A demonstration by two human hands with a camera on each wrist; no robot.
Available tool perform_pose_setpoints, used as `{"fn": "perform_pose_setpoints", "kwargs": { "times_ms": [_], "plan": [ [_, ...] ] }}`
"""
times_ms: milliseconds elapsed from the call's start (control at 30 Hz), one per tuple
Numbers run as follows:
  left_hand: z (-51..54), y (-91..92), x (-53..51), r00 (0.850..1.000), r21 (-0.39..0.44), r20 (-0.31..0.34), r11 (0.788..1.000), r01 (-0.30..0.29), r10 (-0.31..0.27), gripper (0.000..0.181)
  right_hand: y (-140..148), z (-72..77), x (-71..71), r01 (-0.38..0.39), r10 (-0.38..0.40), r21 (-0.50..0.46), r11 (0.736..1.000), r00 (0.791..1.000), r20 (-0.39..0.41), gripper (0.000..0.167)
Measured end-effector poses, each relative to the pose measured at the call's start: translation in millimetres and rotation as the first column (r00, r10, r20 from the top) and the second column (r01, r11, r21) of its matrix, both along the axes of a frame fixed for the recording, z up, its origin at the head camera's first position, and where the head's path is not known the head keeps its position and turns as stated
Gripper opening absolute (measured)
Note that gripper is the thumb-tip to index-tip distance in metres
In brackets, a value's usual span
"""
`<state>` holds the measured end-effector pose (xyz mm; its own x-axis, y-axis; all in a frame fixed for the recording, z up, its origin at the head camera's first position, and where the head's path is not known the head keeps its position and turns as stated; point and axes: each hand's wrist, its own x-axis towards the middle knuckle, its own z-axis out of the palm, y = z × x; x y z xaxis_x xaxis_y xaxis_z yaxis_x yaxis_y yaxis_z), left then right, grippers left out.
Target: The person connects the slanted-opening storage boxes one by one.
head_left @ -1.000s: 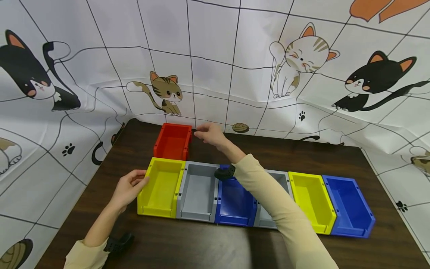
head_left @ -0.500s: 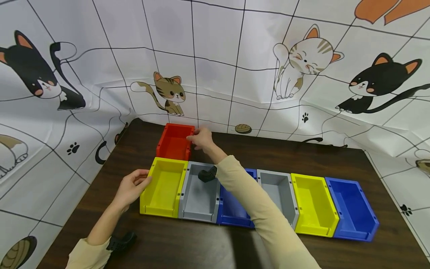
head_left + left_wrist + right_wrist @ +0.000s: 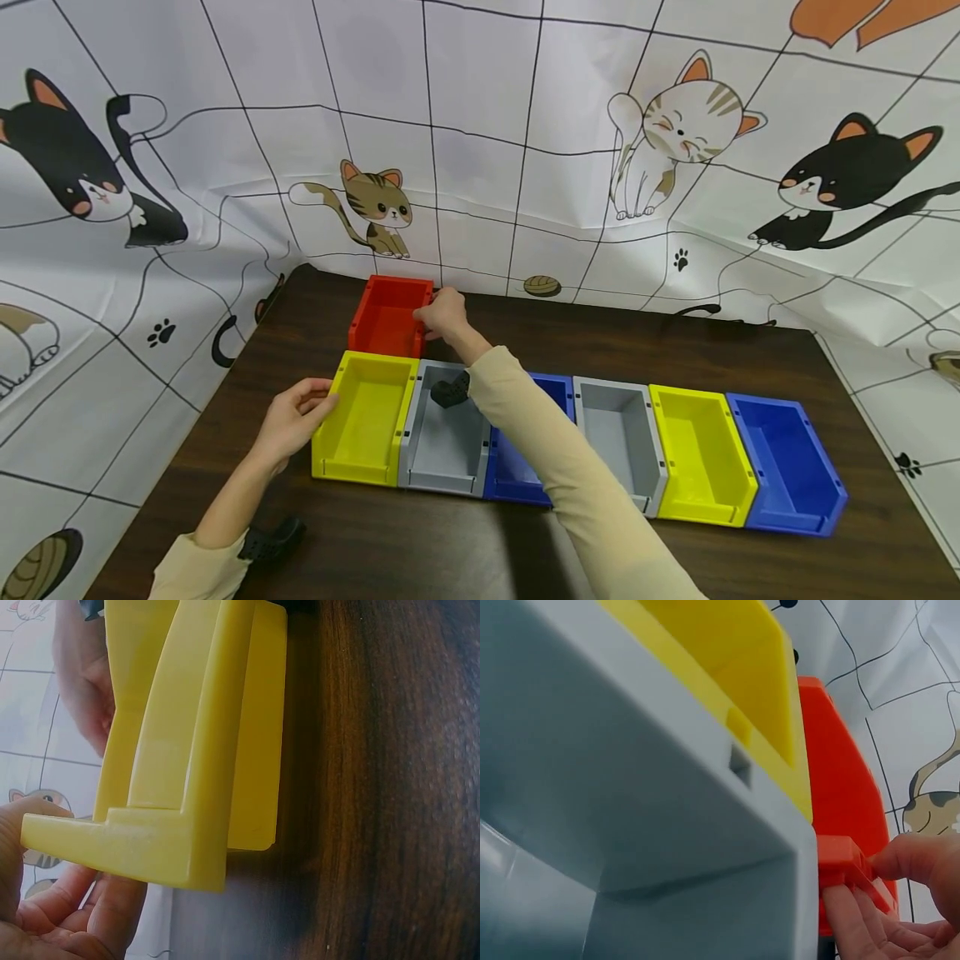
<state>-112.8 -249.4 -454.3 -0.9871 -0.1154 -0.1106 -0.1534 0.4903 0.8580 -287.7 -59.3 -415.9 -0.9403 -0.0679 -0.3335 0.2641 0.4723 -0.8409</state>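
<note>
At the back left of the table stands a red bin point(image 3: 386, 321). The right hand point(image 3: 444, 314) grips its right side wall; the right wrist view shows the thumb point(image 3: 907, 856) on one side of the rim and fingers point(image 3: 851, 922) under it. Just in front of the red bin is a yellow bin point(image 3: 363, 421), the leftmost of a row. Its left rim lies between the thumb and fingers of the left hand point(image 3: 296, 421), which the left wrist view shows pinching the edge of the yellow bin point(image 3: 210, 750). Both bins hold nothing.
Rightward from the yellow bin the row continues, side by side: a grey bin point(image 3: 442, 433), a blue bin point(image 3: 517, 467) partly behind the right sleeve, another grey bin point(image 3: 618, 425), a second yellow bin point(image 3: 701, 450) and another blue bin point(image 3: 783, 462). A cat-printed sheet point(image 3: 480, 200) hangs behind the dark wooden table point(image 3: 420, 550).
The right hand has moved left from beside the red bin and taken hold of its right side. The left hand stays at the yellow bin; the bins look unmoved.
</note>
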Motion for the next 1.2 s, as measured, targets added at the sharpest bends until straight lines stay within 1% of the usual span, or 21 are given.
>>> {"fn": "perform_pose_setpoints", "kwargs": {
  "times_ms": [100,300,433,500,667,800,933,1033,1200],
  "plan": [
    [-0.4,0.0,0.2,1.000,0.000,0.001,1.000,-0.002,0.002,0.036,-1,0.0,0.4,0.000,0.000,0.005,1.000,1.000,-0.012,0.033],
    [-1.4,-0.8,-0.3,1.000,-0.002,0.004,1.000,-0.003,0.003,0.036,3,1.6,1.9,0.024,-0.023,0.004,1.000,0.999,-0.027,0.036],
    [-1.8,-0.7,-0.6,1.000,-0.004,0.004,1.000,-0.006,0.006,0.036,8,6.4,0.5,0.026,-0.026,-0.005,1.000,0.999,-0.035,0.039],
    [-1.6,-0.4,-0.4,1.000,-0.004,-0.001,1.000,-0.006,0.006,0.037,12,10.7,-0.6,0.016,-0.016,-0.011,1.000,0.999,-0.050,0.040],
    [-1.5,0.2,0.4,1.000,-0.002,-0.016,1.000,-0.002,0.002,0.037,24,25.7,-1.3,-0.025,0.018,-0.061,0.998,0.994,-0.110,0.044],
    [-1.9,-0.4,0.0,1.000,-0.001,-0.016,1.000,-0.003,0.003,0.036,37,39.0,-2.8,-0.055,0.038,-0.126,0.991,0.991,-0.127,0.048],
    [-2.6,-1.0,-0.5,1.000,0.004,-0.025,1.000,0.000,0.000,0.035,52,51.4,-4.6,-0.091,0.069,-0.164,0.982,0.988,-0.137,0.049],
    [-2.6,-0.8,-0.3,1.000,0.005,-0.028,1.000,0.001,-0.001,0.036,65,59.0,-4.6,-0.094,0.072,-0.145,0.985,0.986,-0.150,0.048],
    [-3.1,-0.7,0.2,0.999,0.003,-0.032,1.000,-0.002,0.002,0.037,88,67.1,-3.0,-0.092,0.073,-0.107,0.990,0.983,-0.169,0.047]
  ]
}}
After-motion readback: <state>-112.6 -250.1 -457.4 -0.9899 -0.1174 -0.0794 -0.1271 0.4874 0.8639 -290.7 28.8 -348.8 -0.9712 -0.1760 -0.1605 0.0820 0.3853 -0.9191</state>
